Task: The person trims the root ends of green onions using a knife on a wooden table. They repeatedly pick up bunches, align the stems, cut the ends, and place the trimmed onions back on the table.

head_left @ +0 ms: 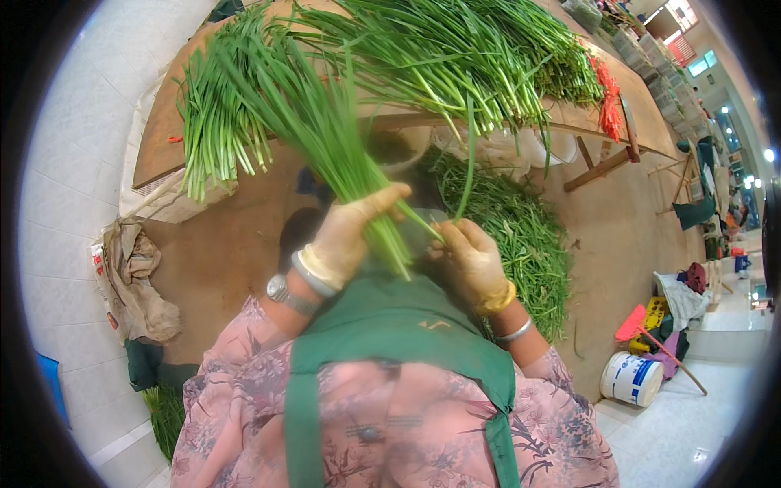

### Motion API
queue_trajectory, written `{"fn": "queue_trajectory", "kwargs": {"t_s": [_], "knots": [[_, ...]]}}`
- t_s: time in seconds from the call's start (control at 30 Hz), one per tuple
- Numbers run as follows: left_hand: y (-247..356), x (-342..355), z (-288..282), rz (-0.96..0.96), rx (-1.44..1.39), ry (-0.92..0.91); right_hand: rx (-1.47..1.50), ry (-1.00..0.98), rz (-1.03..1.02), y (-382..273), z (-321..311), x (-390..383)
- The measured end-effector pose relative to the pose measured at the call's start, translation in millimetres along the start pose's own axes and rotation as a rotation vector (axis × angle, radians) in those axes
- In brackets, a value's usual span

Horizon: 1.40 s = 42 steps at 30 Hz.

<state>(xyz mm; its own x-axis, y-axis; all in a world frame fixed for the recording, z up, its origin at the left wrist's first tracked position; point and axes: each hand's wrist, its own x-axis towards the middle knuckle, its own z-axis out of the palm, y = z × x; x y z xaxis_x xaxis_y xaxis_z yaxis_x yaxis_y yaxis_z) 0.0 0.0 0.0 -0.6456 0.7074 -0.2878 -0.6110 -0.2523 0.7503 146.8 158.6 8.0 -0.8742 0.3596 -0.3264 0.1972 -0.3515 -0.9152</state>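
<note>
In front of my green apron (pixel 382 325), my left hand (pixel 335 236), in a pale glove, is closed around a bunch of chives (pixel 321 134). The leaves fan out up and to the left over the table; the pale stem ends hang below the fist. My gloved right hand (pixel 476 264) pinches close to the stem ends, where one stalk slants from the bunch to the fingertips. A long single leaf (pixel 469 171) arches up from those same fingers. Motion blurs part of the bunch.
On the wooden table (pixel 159 150) lie a smaller chive pile (pixel 215 122) at left and a larger one (pixel 455 57) behind. Red ties (pixel 608 102) hang at its right edge. Loose leaves (pixel 529 244) heap on the floor at right, with a white bucket (pixel 631 379) beyond.
</note>
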Motion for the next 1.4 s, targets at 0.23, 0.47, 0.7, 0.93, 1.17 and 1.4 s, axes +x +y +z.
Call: {"fn": "queue_trajectory", "kwargs": {"t_s": [0.23,0.47,0.7,0.93,1.17,1.4], "knots": [[11,1,-1,0.072,0.035,0.074,-0.727,0.071,0.06,45,-103,-9],[-2,6,-14,0.025,0.043,0.091,-1.123,0.212,-0.598,-25,-17,-5],[14,-3,-13,-0.01,-0.083,-0.145,-1.284,-0.011,-0.614,-15,39,35],[9,-2,-16,-0.021,-0.424,-0.235,-1.224,-0.225,-0.544,-10,52,19],[30,1,-36,-0.062,-0.567,-0.466,-1.438,0.344,-0.836,-126,7,47],[31,-3,-32,-0.055,-0.494,-0.336,-1.883,0.365,-0.119,-157,6,109]]}}
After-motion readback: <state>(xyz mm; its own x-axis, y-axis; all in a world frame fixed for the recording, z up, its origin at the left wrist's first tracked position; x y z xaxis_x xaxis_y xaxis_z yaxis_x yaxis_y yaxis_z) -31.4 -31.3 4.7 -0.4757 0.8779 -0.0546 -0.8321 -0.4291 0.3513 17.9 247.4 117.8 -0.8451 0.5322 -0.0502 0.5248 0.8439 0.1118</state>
